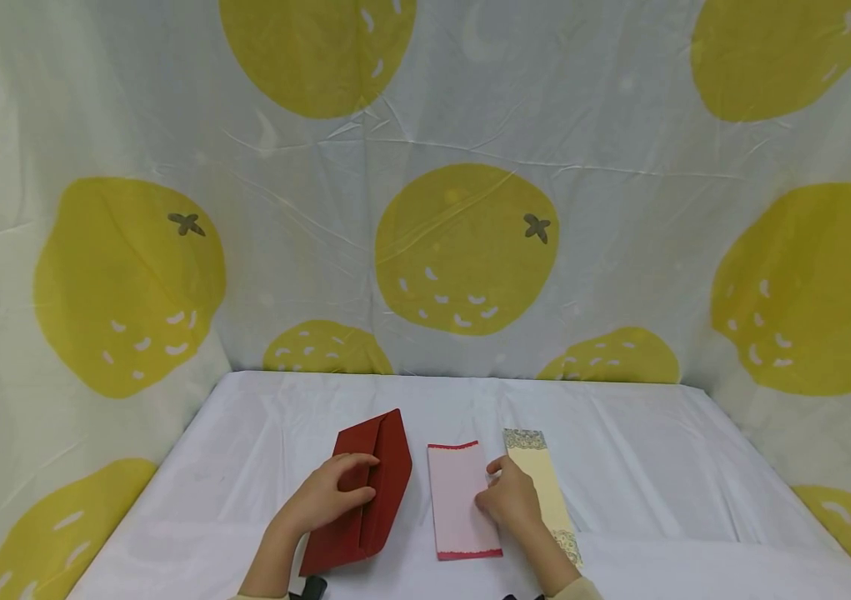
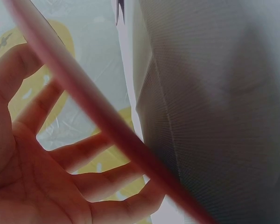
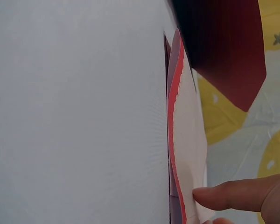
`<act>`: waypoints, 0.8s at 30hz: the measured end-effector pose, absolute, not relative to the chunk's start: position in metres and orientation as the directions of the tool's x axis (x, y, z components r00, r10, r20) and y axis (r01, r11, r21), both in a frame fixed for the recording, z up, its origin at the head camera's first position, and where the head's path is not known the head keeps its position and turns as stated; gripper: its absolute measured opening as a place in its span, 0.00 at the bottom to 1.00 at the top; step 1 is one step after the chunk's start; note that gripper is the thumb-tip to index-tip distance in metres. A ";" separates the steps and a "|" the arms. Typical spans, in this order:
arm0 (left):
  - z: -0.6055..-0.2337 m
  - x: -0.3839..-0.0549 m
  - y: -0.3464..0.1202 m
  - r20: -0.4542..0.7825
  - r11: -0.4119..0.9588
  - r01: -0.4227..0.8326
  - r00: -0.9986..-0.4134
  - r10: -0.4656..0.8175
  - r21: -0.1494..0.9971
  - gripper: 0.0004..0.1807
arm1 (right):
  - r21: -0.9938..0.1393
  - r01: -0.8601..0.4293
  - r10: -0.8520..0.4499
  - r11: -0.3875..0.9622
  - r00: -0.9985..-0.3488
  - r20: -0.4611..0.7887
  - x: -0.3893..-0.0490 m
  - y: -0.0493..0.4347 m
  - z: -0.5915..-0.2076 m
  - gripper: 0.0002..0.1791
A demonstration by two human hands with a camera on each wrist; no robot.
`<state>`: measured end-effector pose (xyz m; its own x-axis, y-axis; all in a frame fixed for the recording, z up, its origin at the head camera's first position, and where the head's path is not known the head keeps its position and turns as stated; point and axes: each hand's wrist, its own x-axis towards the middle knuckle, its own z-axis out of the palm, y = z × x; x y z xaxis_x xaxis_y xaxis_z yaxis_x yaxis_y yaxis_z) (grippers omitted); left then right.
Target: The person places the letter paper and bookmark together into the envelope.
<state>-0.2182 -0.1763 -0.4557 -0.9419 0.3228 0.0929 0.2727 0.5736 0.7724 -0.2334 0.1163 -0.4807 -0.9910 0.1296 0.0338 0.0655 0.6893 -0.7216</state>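
White cloth (image 1: 305, 250) printed with big yellow fruits (image 1: 466, 250) rises behind my work and along both sides, and more white cloth, lightly creased, covers the surface (image 1: 650, 483) before me. On my left, my left hand (image 1: 323, 497) holds the red envelope (image 1: 393, 467), fingers bent onto its face and the thumb set apart from the forefinger. I have it tilted, with its pointed flap toward the right and one corner slanting down near my wrist. Just right of it lies the pink card (image 1: 453, 500), upright to my eye, with a red border along its far and near ends (the far border bows a little). My right hand (image 1: 511, 498) is at that card's right edge, thumb on the upper face and forefinger bent beside it; it looks like a pinch, though the underside is hidden from me. Partly beneath my right hand and forearm is a long beige strip (image 1: 543, 479), patterned in grey at both ends, lying slantwise on the surface. Pale cuffs (image 1: 578, 590) show at the bottom.
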 end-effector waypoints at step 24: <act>-0.457 -0.219 -0.178 0.089 0.559 0.270 -0.940 0.329 0.784 0.22 | -0.883 0.013 0.122 0.470 -0.991 0.051 -0.226 0.124 -0.468 0.10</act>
<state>-0.2191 -0.1777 -0.4570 -0.9400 0.3295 0.0886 0.2700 0.5595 0.7836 -0.2265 0.1240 -0.4678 -0.9912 0.1222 0.0506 0.0129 0.4699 -0.8826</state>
